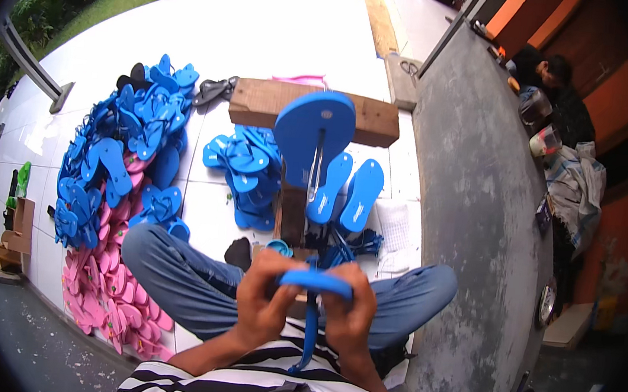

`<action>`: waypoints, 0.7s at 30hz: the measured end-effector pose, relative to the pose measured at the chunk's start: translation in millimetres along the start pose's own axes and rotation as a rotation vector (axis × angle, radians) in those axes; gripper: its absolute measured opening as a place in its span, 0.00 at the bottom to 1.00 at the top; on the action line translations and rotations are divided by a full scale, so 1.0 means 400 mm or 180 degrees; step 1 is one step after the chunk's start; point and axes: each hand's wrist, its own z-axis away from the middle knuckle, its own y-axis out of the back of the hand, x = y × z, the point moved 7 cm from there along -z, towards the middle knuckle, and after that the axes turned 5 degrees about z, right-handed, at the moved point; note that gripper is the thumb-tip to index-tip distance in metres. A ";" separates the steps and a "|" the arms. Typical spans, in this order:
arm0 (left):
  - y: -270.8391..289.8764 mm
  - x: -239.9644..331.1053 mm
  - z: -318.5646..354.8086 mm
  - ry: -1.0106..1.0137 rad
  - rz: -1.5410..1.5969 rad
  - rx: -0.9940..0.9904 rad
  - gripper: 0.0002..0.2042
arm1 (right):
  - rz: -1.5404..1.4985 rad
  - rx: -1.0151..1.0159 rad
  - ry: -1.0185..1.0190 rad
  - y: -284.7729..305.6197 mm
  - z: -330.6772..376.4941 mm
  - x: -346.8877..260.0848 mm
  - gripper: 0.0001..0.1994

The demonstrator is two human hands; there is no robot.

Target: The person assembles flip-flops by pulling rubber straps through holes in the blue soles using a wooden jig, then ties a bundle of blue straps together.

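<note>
- White tiled floor (pixel 283 36) ahead carries flip-flop piles (pixel 118 171).
- My left hand (pixel 264 300) and right hand (pixel 352 311) clamp one blue sandal sole (pixel 316 281).
- Its strap (pixel 310 330) might slip free if my grip loosens.

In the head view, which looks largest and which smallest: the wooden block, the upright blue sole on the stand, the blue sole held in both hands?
1. wooden block
2. upright blue sole
3. held blue sole, seen edge-on, so its true size is unsure.
</note>
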 end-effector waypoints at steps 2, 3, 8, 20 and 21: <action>0.017 -0.156 -0.036 0.1414 0.0210 -0.0131 0.11 | -0.0210 -0.0176 -0.1580 -0.015 -0.030 0.154 0.13; 0.019 -0.170 -0.047 0.1401 0.0121 -0.0189 0.11 | 0.0271 0.0165 -0.1080 0.000 -0.041 0.168 0.14; 0.028 -0.157 -0.097 0.0939 -0.0095 -0.0017 0.12 | 0.1929 -0.0409 -0.0182 -0.041 -0.077 0.090 0.13; 0.061 -0.122 -0.144 -0.0476 0.0886 -0.0140 0.16 | -0.4469 -0.1124 -0.2579 -0.233 0.026 0.210 0.35; 0.070 -0.132 -0.129 -0.0243 0.1388 -0.0020 0.16 | -0.4446 -0.0738 -0.2683 -0.224 0.010 0.228 0.35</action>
